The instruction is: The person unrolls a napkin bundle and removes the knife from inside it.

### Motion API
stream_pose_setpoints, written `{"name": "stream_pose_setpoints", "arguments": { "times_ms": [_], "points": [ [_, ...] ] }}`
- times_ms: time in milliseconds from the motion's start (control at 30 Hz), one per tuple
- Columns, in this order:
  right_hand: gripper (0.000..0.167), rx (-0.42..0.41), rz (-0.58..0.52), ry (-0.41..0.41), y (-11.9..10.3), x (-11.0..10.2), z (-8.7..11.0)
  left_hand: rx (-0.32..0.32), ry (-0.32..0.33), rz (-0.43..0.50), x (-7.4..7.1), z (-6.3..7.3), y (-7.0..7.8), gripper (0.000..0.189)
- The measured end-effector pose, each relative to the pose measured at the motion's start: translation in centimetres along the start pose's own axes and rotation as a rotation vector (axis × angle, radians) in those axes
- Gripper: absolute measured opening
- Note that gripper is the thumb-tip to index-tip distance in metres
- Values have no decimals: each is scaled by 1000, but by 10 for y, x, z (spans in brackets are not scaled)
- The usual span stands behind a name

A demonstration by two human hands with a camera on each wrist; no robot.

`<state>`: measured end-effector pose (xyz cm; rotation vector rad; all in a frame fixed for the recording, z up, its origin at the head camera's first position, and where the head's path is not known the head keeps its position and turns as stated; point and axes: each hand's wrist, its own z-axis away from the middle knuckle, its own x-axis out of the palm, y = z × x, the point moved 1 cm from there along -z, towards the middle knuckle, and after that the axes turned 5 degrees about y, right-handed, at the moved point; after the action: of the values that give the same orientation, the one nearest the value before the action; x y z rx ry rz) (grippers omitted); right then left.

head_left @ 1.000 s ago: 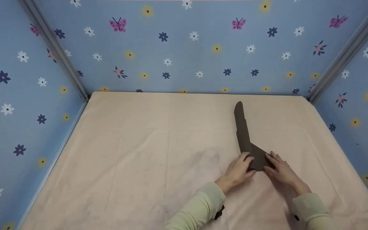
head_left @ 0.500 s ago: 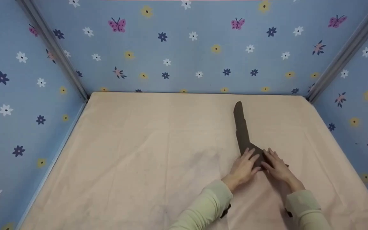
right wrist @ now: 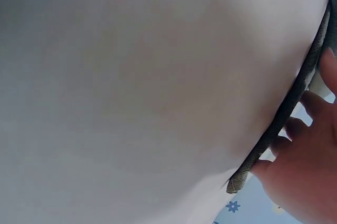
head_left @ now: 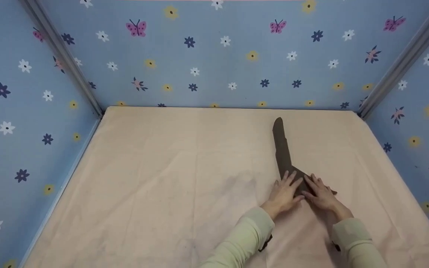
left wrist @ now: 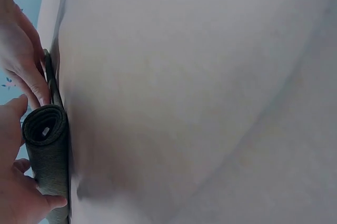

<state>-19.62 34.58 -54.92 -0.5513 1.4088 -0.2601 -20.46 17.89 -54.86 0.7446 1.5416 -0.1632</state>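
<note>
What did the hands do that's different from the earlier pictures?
The left hand moved forward and to the right, so its fingers lie further over the dark cloth. The right hand moved a little left, and a dark tip now shows beyond it. The cloth's long far end stayed put.

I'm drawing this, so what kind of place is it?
Probably a work booth: blue flowered panels on three sides of a cloth-covered table, with grey posts at the two far corners.
</note>
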Motion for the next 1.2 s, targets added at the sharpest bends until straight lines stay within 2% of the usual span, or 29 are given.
{"name": "stream_pose_setpoints", "arguments": {
  "times_ms": [367, 567, 1200],
  "points": [
    [64, 5, 105, -13, -2, 4, 1, -16, -41, -55, 2, 2, 0, 58],
    [64, 21, 127, -27, -2, 5, 0, -35, -47, -85, 2, 3, 0, 57],
    [66, 32, 157, -36, 1, 7, 2, -45, -47, -70, 2, 7, -5, 53]
  ]
}}
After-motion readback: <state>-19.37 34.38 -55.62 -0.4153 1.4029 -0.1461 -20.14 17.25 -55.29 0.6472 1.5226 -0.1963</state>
